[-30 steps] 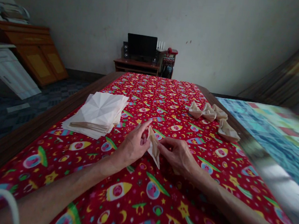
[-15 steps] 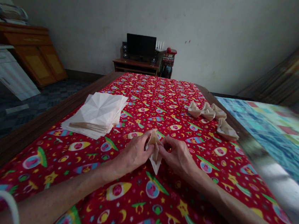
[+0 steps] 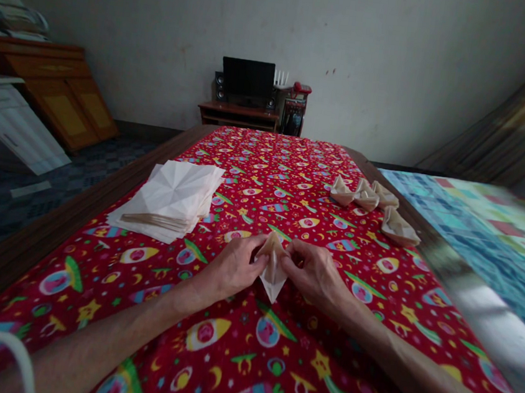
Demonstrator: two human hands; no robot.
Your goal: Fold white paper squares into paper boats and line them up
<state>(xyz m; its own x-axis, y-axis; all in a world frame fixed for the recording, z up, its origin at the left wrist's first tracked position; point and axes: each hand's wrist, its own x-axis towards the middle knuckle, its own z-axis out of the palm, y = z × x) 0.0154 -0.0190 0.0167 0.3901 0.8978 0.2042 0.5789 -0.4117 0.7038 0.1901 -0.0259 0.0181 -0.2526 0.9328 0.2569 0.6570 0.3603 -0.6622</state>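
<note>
Between my two hands is a small folded paper boat (image 3: 273,276), pale cream, with a pointed end toward me and another away. My left hand (image 3: 242,260) pinches its left side between thumb and fingers. On the other side, my right hand (image 3: 310,265) grips the right edge the same way, its fingertips partly hidden. To the left lies a stack of creased white paper sheets (image 3: 174,188). Several finished-looking folded paper boats (image 3: 366,195) sit at the right, one (image 3: 400,227) nearer to me than the others.
A red patterned cloth (image 3: 210,335) covers the wooden table (image 3: 43,233). Past its far end stand a monitor (image 3: 247,78) and speakers on a low desk. A bed (image 3: 470,224) is on the right, cabinets (image 3: 71,95) on the left. A white curved tube (image 3: 16,349) crosses the lower left corner.
The paper in my hands has been spread wider, its near face now flatter and more visible. Both hands have stayed in nearly the same place.
</note>
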